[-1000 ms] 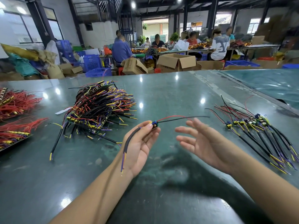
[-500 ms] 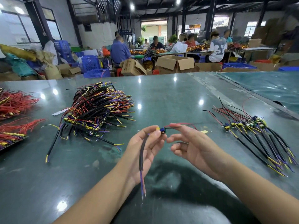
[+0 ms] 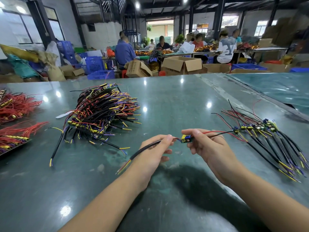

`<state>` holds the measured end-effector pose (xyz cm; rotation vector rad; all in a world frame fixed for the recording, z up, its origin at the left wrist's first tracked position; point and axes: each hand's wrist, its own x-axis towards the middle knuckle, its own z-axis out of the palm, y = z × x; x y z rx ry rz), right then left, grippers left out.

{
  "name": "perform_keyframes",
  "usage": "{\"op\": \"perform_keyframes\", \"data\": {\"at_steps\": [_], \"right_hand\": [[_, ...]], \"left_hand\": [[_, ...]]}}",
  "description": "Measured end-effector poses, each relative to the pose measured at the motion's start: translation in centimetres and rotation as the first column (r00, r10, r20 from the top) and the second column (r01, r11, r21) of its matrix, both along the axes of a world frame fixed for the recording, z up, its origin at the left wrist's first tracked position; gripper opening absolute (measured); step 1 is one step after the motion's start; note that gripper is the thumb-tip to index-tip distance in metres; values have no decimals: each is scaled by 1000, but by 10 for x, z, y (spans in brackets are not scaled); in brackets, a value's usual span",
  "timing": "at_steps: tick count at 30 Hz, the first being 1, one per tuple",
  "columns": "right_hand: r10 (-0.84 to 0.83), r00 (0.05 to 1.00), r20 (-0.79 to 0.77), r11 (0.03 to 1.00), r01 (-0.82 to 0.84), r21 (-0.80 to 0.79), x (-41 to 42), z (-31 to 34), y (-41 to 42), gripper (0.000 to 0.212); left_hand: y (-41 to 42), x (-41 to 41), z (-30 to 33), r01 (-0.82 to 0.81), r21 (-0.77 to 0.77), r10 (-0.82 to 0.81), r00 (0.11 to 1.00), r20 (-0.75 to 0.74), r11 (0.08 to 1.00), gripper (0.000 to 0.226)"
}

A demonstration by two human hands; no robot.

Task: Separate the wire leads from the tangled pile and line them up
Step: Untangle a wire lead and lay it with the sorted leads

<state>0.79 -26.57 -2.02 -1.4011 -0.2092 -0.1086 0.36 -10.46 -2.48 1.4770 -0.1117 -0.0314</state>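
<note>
1. Since the earlier frame the right hand [image 3: 207,148] is taking over the board [image 3: 187,138] end of the lead [image 3: 147,148], and the left hand [image 3: 154,151] is sliding back along the black cable; the stripped tail is now pointing down-left instead of hanging straight down.
2. Both hands are pinching: the left is pinching the cable between thumb and fingertips just left of the board; the right is pinching the board itself, with its thin red and black wires trailing off to the right.
3. The lead is being held just above the table [image 3: 167,101], between the two hands; its long axis is running from lower left to upper right.
4. The relation that matters: the lined-up row [image 3: 267,139] is lying to the right of the right hand, its boards at the far end and its cables fanning toward the near right; the right hand is the nearer one, and the lead's thin wires are already reaching the row's closest board; so the lead probably needs swinging until its cable is lying parallel with the others.
5. The pile [image 3: 100,113] is lying well apart, up-left of the left hand.
6. Counting: one lead in hand; one pile; one row, roughly eight leads, too overlapped to count exactly; two bundles of red wires [image 3: 16,118] further left.
</note>
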Motion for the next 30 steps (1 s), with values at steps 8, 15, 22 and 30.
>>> {"op": "perform_keyframes", "data": {"at_steps": [8,15,22,30], "right_hand": [[-11,997,72,995,19,-100,-1,-4,2,23],[-58,997,47,960,69,-272,0,-6,6,18],[-15,995,-101,999,11,-43,-6,1,4,11],[-17,987,-161,1000,17,-5,-7,4,2,13]], "left_hand": [[5,4,0,-167,67,148,963,223,984,7],[6,7,-3,-152,27,145,977,158,988,10],[10,6,-7,-108,41,102,986,132,993,8],[7,5,-4,-30,-255,17,998,-53,966,8]]}}
